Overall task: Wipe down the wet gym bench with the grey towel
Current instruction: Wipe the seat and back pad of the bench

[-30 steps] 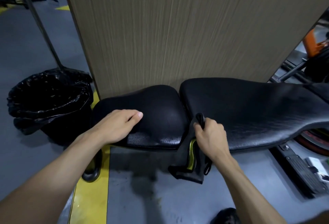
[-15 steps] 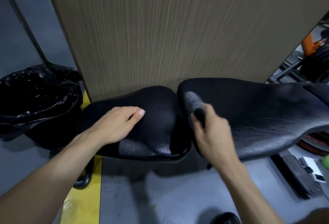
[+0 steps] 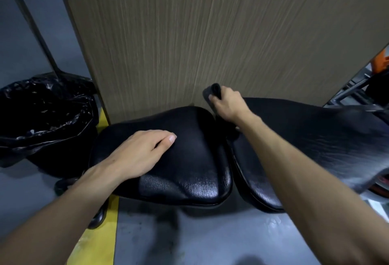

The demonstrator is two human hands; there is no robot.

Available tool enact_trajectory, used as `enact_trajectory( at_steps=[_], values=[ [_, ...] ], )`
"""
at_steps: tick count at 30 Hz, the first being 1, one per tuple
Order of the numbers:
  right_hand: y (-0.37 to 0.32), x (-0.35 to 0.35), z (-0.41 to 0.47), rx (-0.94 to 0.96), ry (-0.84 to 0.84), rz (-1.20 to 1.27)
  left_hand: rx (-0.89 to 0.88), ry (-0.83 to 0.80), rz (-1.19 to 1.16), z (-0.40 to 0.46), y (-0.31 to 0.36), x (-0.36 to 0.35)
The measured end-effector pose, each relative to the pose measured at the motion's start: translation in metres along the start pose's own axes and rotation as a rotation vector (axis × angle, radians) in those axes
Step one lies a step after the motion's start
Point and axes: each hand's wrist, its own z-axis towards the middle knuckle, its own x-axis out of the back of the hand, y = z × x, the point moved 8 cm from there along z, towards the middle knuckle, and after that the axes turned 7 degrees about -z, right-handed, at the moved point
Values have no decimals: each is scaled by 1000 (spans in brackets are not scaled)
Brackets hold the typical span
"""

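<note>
So my right hand (image 3: 228,103) is curled tight around the grey towel (image 3: 213,91), which is bunched into a dark roll sticking out past my knuckles. It's sitting at the far end of the gap between the two pads of the gym bench (image 3: 315,138), right up against the wood-grain panel (image 3: 210,33) behind it. Can't really tell how much of the towel is actually touching the vinyl, since my hand covers most of it.

My left hand (image 3: 139,155) is flat on the seat pad (image 3: 189,159), fingers relaxed and straight, not gripping anything, just resting there palm down. The near edge of that pad is shiny. The long back pad runs off to the right and has a greyish streaky sheen.

A bin lined with a black trash bag (image 3: 42,113) stands off to the left, just beside the panel, and a yellow floor line (image 3: 94,233) runs under the seat end.
</note>
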Motion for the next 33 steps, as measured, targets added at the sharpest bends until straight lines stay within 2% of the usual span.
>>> enact_trajectory(
  at_steps=[3, 7, 11, 14, 18, 25, 30, 33],
  values=[
    [3, -1, 28, 12, -102, -142, -32, 33, -12, 1, -3, 3],
    [-12, -23, 42, 136, -201, -434, -68, 60, -9, 3, -9, 7],
    [-22, -34, 61, 112, -301, -482, -63, 74, -9, 6, -17, 8],
    [-27, -37, 68, 105, -316, -517, -26, 49, -5, 8, -25, 9],
    [-39, -48, 67, 157, -286, -469, -6, 40, -4, 11, -35, 16],
    [-96, -71, 27, 464, -230, -221, 13, 26, -27, 12, -47, 23],
    [-63, -57, 54, 300, -259, -172, 46, 57, -31, 0, -62, 36],
    [-81, -77, 56, 255, -281, -228, 66, 89, -41, -7, -71, 49]
  ],
)
